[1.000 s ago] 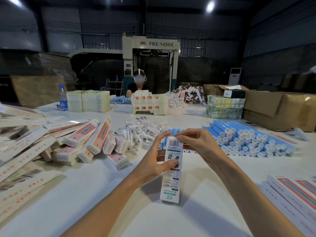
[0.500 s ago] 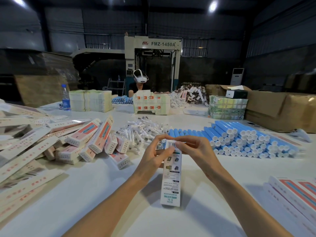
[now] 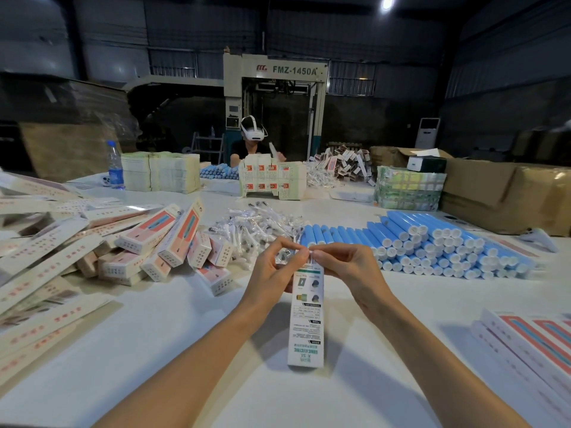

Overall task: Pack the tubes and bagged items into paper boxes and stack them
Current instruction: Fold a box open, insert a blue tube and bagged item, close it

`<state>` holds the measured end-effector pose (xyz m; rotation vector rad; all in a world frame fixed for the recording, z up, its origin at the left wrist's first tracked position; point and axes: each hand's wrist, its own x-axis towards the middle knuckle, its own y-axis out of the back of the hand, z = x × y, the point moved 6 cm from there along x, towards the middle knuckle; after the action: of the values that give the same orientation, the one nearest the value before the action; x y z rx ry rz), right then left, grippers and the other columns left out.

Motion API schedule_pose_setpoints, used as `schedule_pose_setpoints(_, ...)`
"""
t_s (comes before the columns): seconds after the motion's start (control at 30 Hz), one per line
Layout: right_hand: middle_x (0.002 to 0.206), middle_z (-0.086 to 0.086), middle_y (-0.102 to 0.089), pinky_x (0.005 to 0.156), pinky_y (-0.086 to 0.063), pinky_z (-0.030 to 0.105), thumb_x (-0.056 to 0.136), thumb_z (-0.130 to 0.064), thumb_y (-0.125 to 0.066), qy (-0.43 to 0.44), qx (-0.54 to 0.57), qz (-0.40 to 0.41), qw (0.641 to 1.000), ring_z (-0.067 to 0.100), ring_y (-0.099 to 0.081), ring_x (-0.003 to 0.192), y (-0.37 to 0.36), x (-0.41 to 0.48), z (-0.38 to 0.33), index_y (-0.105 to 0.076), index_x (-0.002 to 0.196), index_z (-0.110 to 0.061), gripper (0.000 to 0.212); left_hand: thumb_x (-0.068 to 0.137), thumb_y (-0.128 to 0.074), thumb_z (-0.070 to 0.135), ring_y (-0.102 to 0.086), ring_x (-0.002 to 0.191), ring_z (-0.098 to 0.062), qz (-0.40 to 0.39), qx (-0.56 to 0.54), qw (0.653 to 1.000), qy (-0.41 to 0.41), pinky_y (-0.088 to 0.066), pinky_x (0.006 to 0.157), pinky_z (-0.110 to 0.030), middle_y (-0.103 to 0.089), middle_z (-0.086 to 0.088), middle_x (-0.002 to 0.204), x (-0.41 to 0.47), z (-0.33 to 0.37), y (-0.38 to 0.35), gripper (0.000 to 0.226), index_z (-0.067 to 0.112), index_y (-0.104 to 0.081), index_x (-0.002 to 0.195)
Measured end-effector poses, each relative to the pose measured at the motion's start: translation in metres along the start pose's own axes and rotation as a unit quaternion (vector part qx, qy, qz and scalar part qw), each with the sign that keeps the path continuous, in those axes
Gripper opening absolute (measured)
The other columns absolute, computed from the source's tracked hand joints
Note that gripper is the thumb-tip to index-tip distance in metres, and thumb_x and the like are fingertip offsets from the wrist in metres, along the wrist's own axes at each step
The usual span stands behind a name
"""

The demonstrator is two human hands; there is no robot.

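The paper box [image 3: 306,319] is smooth printed card with a slight sheen. The tubes [image 3: 432,245] look matt blue, with white plastic caps. The bagged items [image 3: 256,227] are wrapped in glossy clear film. The table [image 3: 154,350] is smooth matt white.

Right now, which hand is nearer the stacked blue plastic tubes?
Right. The right hand is beside the blue white-capped tubes; the left hand is across the white paper box.

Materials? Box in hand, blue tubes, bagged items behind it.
Box: printed paperboard, slight sheen, crisp folded edges. Blue tubes: likely plastic, smooth, white end caps. Bagged items: clear glossy film, probably plastic; contents unclear.
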<state>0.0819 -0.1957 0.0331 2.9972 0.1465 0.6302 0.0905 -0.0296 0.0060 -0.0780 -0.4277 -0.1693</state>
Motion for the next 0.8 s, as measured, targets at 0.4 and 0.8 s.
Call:
schedule_pose_setpoints(0.4, 0.094, -0.002, -0.081, 0.092, -0.061, 0.046, 0.101, -0.022, -0.069, 0.023, -0.098, 0.049, 0.994, 0.017, -0.076, 0.093, -0.005, -0.006, -0.004, -0.081, 0.101, -0.014, 0.014, 0.099, -0.073, 0.044, -0.080, 0.079, -0.032, -0.015, -0.011, 0.999, 0.030, -0.059, 0.063, -0.028, -0.081, -0.015, 0.089, -0.001, -0.001, 0.000, 0.023, 0.024, -0.063, 0.105)
schedule_pose_setpoints(0.8, 0.139, 0.014, -0.066, 0.111, -0.050, 0.055, 0.108, -0.046, -0.054, -0.114, 0.107, -0.082, 0.984, 0.039, -0.067, 0.122, -0.013, -0.061, 0.002, -0.060, 0.143, -0.029, 0.040, 0.090, -0.075, 0.028, -0.076, 0.090, -0.023, 0.030, -0.184, 0.982, 0.041, -0.063, 0.067, -0.032, -0.076, -0.013, 0.108, 0.003, 0.017, -0.014, 0.026, 0.019, -0.075, 0.115)
